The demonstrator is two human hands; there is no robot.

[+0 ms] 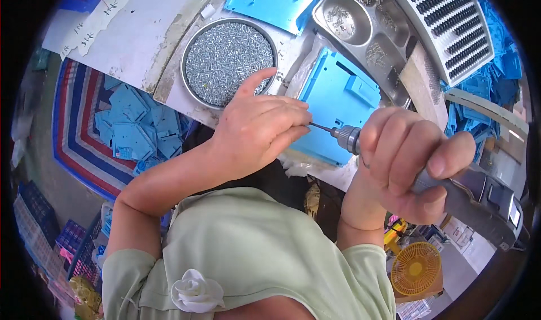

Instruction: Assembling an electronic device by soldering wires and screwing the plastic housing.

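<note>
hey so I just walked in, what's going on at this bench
Someone in a pale green top grips a power screwdriver in the right hand. The left hand's fingertips are pinched together at the tip of its bit; whether they hold a screw is hidden. Beneath lies a blue panel, and beside the left hand is a round dish full of small silver screws.

1. The pale, worn desk (129, 55) carries a round bowl (183, 66) full of metal screws (228, 60).
2. Left of the bowl: torn paper (96, 24).
3. Right of it: a blue panel (332, 94).
4. Just beyond it, rightward: a second blue plate (276, 7).
5. Farther right of it: a compartmented metal tray (360, 45).
</note>
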